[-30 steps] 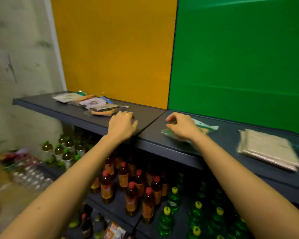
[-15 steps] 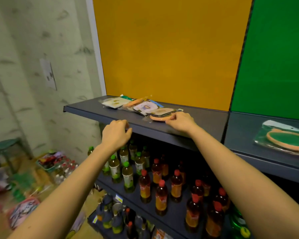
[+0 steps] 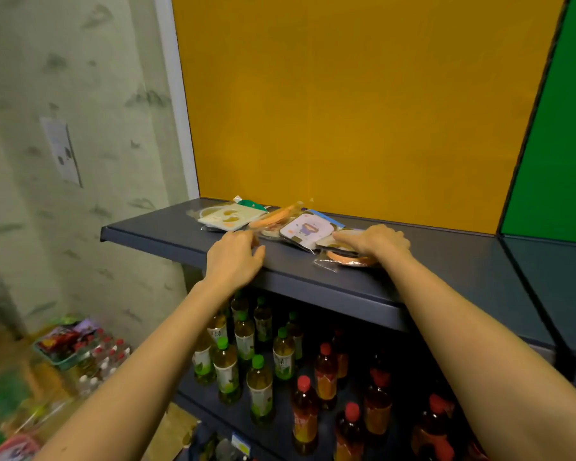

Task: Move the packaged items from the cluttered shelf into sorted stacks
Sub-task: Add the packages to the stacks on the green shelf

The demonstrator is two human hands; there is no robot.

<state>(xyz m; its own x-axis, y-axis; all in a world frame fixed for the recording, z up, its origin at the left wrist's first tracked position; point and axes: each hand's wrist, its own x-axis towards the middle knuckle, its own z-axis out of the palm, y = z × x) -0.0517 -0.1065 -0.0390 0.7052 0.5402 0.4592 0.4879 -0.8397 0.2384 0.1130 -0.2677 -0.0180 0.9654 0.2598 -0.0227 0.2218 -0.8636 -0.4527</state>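
Several flat plastic-wrapped packets lie overlapped on the dark grey top shelf (image 3: 167, 232) in front of the yellow panel. A cream packet (image 3: 226, 217) is furthest left, then an orange-rimmed packet (image 3: 273, 219), a white packet with a purple figure (image 3: 306, 230), and an orange-edged packet (image 3: 343, 259) nearest the front edge. My right hand (image 3: 374, 242) rests palm-down on that last packet, fingers pointing left. At the shelf's front edge, my left hand (image 3: 235, 257) has curled fingers touching the orange-rimmed packet's near corner, holding nothing I can make out.
The shelf (image 3: 552, 261) continues to the right in front of a green panel. Below stand rows of green-capped bottles (image 3: 258, 384) and red-capped bottles (image 3: 325, 371). On the floor at left sits a basket of goods (image 3: 69, 344) and shrink-wrapped bottles (image 3: 102, 361).
The view swung left from the green-panel section to the yellow-panel pile. My right hand left the green packet and now lies on the orange-edged packet. My left hand slid up to the pile.
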